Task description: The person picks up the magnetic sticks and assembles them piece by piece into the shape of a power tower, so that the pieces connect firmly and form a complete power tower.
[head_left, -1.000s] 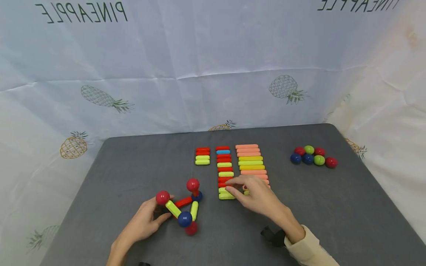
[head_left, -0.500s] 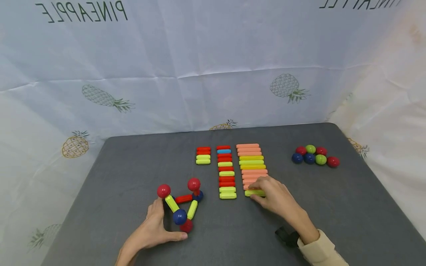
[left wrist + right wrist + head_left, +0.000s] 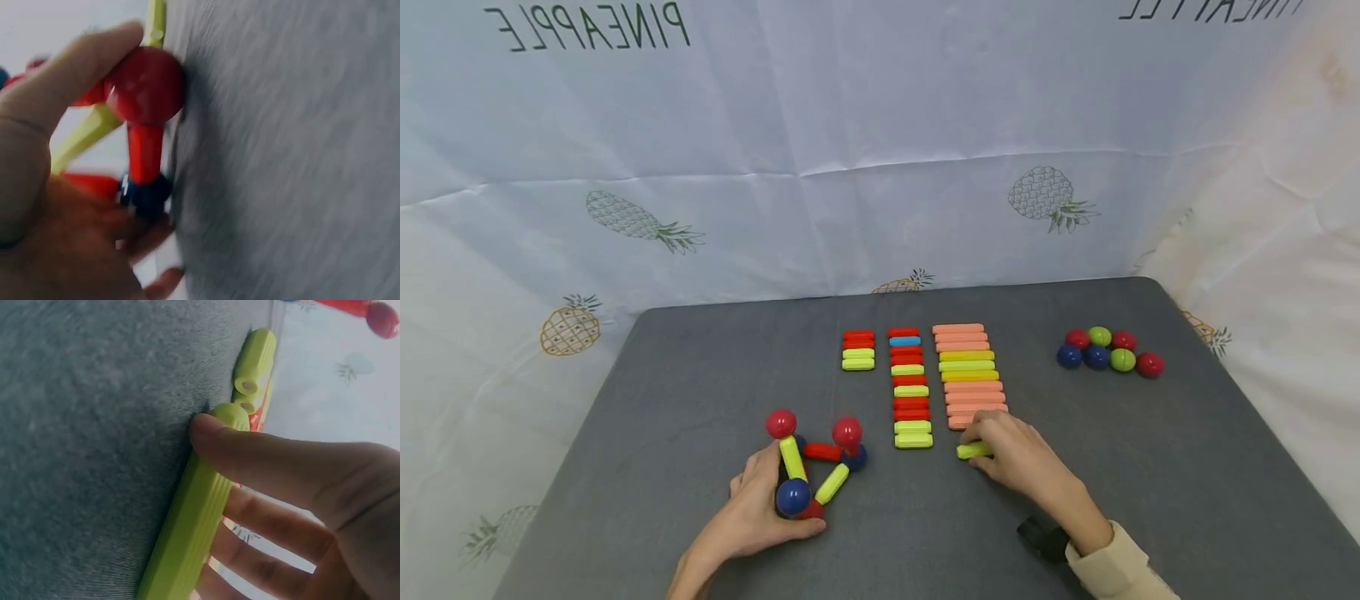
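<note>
A ball-and-rod construction (image 3: pixel 832 484) of red and blue balls joined by red and yellow-green rods stands on the table's left half. My left hand (image 3: pixel 747 510) holds its near left side. In the left wrist view the thumb presses a red ball (image 3: pixel 150 84), while other fingers reach round by a dark blue ball (image 3: pixel 149 194). My right hand (image 3: pixel 1021 457) pinches a ribbed yellow-green rod (image 3: pixel 187 519) between thumb and fingers, low over the table, just nearer than the row of long rods (image 3: pixel 972 387). The right hand covers part of that rod in the head view.
A middle row of short rods (image 3: pixel 911 392) and a smaller group of rods (image 3: pixel 858 354) lie on the grey table (image 3: pixel 722 375). Several loose balls (image 3: pixel 1097 357) sit at the far right. A pineapple-print cloth (image 3: pixel 850 225) hangs behind the table.
My left hand has turned the construction and shifted its grip round to the near side. My right hand moved right, took hold of the yellow-green rod and drew it nearer, off the long row.
</note>
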A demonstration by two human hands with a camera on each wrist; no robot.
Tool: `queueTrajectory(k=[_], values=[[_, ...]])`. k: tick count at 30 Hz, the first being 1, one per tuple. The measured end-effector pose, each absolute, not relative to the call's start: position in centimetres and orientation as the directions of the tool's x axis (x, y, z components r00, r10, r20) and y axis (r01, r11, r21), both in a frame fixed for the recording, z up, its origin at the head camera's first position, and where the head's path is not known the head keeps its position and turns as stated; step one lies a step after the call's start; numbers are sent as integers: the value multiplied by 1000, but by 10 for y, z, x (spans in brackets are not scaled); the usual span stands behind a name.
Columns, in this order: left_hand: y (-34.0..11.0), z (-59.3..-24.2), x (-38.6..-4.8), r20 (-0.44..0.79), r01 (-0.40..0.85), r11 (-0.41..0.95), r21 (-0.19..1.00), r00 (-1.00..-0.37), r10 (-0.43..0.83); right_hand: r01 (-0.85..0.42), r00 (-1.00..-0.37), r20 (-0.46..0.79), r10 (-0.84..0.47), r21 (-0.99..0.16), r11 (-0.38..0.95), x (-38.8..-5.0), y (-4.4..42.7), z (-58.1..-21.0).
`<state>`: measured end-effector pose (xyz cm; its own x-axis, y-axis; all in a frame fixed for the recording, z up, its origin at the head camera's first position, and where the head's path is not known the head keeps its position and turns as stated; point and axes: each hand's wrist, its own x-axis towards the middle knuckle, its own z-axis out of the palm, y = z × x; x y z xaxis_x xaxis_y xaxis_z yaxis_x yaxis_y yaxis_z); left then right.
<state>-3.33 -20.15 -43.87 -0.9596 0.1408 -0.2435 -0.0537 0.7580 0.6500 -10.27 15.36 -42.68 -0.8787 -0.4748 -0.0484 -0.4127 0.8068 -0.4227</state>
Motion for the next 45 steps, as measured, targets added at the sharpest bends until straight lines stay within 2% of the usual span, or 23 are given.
queueTrajectory(k=[4,9,13,16,19,22,26,30,37,45], values=[[-213,-437,-33,-201,87,711,698,-929,311,-424,-870,-23,-492,-471,774,-103,149,-422],[-221,-437,-33,-174,168,660,732,-891,419,-490,-845,152,-512,-601,631,-99,130,-402],[-222,-438,-34,-116,224,640,735,-888,445,-553,-809,329,-487,-707,441,-93,104,-379],[-221,-441,-35,-78,247,632,735,-895,440,-582,-770,410,-490,-766,273,-89,81,-363],[-219,-442,-35,-43,259,633,730,-906,420,-586,-720,431,-544,-798,144,-87,59,-353],[-219,-441,-33,-4,254,638,726,-928,373,-575,-670,410,-619,-814,83,-87,40,-353],[-220,-438,-29,59,261,640,723,-946,319,-577,-607,352,-712,-811,92,-89,27,-362],[-219,-436,-28,99,272,626,731,-950,298,-580,-576,264,-773,-799,159,-91,22,-372],[-220,-435,-26,136,296,589,752,-944,299,-539,-574,96,-813,-792,287,-90,16,-383],[-219,-430,-27,153,301,595,745,-946,287,-559,-589,51,-807,-746,361,-87,12,-388]])
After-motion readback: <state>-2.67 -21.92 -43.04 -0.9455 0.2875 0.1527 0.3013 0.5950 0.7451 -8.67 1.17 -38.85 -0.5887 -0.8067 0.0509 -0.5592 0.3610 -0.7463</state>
